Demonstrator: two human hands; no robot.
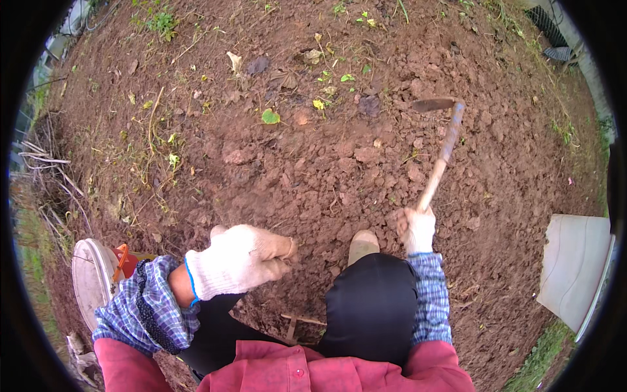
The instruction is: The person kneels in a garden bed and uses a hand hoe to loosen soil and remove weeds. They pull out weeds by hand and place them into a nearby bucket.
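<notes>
My right hand, in a white knit glove, grips the wooden handle of a short hoe. The handle slants up and away. At its far end the rusty metal blade points left over loose reddish-brown soil. My left hand, gloved in white with a blue-edged cuff, hovers over the soil in front of my left leg. Its fingers are curled, and whether something sits inside them is hidden. A boot toe shows on the broken soil between my hands, beyond my right knee.
Left of my left arm stands a whitish bucket beside a red container with an orange handle. Dry sticks pile up at the left edge. A pale panel lies at right. Behind my left hand, a T-shaped wooden piece rests on the ground.
</notes>
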